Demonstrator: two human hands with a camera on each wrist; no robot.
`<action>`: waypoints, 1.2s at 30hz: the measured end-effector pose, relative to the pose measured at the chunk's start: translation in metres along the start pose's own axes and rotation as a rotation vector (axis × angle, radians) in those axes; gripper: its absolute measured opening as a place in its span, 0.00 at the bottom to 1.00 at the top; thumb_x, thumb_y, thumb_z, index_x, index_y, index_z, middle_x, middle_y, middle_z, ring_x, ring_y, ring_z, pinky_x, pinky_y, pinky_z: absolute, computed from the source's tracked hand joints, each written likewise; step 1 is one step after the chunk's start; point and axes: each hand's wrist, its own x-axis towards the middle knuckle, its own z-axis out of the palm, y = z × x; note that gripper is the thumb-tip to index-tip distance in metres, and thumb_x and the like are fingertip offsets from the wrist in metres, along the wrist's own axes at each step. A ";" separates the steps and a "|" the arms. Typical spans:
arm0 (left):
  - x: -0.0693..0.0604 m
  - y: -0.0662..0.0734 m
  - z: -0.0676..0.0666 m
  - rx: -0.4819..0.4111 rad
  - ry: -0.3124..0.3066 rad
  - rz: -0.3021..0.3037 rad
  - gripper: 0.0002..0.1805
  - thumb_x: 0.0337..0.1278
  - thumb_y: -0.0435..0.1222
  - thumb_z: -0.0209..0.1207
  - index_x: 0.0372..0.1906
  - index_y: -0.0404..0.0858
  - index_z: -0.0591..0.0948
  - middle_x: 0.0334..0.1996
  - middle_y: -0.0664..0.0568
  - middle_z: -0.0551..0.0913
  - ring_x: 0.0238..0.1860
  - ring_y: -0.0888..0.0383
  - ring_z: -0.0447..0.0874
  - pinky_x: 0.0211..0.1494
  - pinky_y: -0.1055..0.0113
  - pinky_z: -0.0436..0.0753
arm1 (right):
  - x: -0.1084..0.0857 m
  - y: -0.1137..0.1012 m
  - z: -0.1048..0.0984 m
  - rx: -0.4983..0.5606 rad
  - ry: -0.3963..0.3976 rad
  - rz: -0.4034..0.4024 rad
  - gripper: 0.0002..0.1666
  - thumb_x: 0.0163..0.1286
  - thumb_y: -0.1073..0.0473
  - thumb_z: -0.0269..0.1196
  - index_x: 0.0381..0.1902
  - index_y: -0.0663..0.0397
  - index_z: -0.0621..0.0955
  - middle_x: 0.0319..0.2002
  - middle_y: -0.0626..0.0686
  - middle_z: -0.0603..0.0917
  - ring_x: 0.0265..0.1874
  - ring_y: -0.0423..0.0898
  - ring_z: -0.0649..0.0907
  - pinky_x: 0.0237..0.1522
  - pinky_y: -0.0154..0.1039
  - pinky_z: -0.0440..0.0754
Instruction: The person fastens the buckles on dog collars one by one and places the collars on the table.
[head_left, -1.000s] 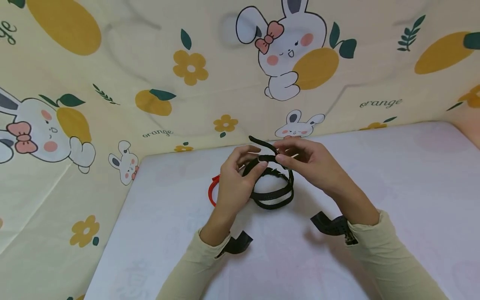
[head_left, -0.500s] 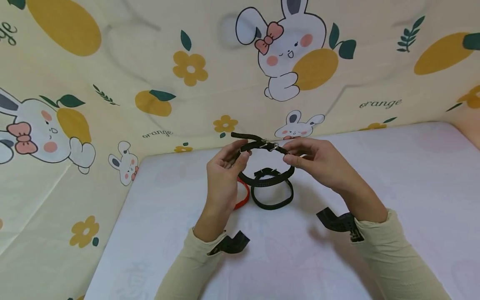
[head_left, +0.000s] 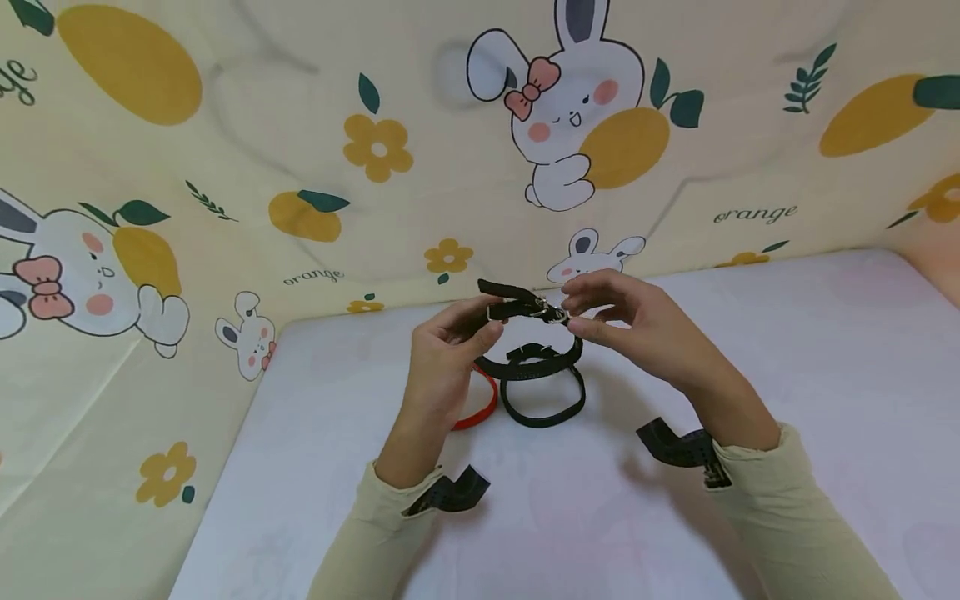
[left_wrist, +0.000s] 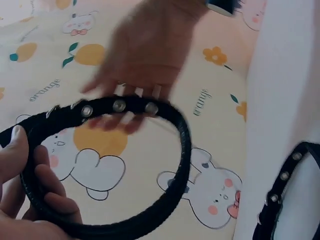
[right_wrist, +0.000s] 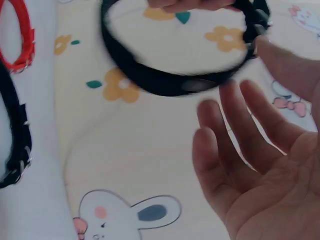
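A black collar (head_left: 534, 368) with a metal buckle and eyelets is held up above the table, fastened into a loop with its strap tail sticking out leftward. My left hand (head_left: 447, 358) grips its left side, thumb and fingers around the strap. Beside the buckle, my right hand (head_left: 637, 323) has its thumb at the strap, while the other fingers are spread and loosely bent in the right wrist view. Below lies a second black collar (head_left: 543, 422), also buckled into a loop. A red collar (head_left: 494, 398) lies to its left, partly hidden behind my left hand.
The table has a white cover (head_left: 570, 517). Behind it rises a cream cloth backdrop (head_left: 405, 208) printed with rabbits, oranges and flowers. Black straps (head_left: 450, 493) stick out from both sleeve cuffs.
The held collar was raised and turned, spreading into a wider loop between the hands. My left hand moved left, uncovering part of the red collar. My right fingers have loosened from the strap.
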 end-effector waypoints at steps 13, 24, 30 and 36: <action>-0.005 -0.008 0.003 0.238 -0.119 0.009 0.18 0.53 0.24 0.68 0.51 0.30 0.85 0.48 0.38 0.86 0.44 0.56 0.85 0.51 0.68 0.86 | -0.003 -0.016 0.022 -0.019 0.105 -0.137 0.16 0.71 0.58 0.64 0.56 0.46 0.83 0.53 0.47 0.85 0.54 0.35 0.81 0.49 0.29 0.80; -0.006 -0.008 0.007 0.150 -0.092 0.065 0.17 0.50 0.20 0.67 0.49 0.24 0.84 0.41 0.50 0.88 0.40 0.59 0.84 0.47 0.72 0.85 | -0.006 -0.020 0.023 0.066 0.222 -0.083 0.11 0.64 0.67 0.65 0.43 0.55 0.88 0.40 0.44 0.88 0.58 0.35 0.78 0.49 0.27 0.82; -0.007 -0.008 0.008 0.124 -0.095 0.083 0.17 0.51 0.19 0.66 0.49 0.22 0.82 0.38 0.58 0.88 0.39 0.60 0.83 0.45 0.74 0.85 | -0.007 -0.020 0.025 0.027 0.233 -0.067 0.13 0.60 0.70 0.63 0.39 0.52 0.89 0.39 0.47 0.89 0.59 0.35 0.77 0.48 0.27 0.83; -0.009 -0.009 0.009 0.109 -0.062 0.057 0.17 0.50 0.19 0.66 0.49 0.22 0.82 0.37 0.58 0.88 0.39 0.60 0.83 0.45 0.75 0.84 | -0.007 -0.021 0.027 0.006 0.252 -0.054 0.14 0.59 0.70 0.62 0.37 0.50 0.89 0.39 0.50 0.89 0.60 0.35 0.77 0.46 0.26 0.83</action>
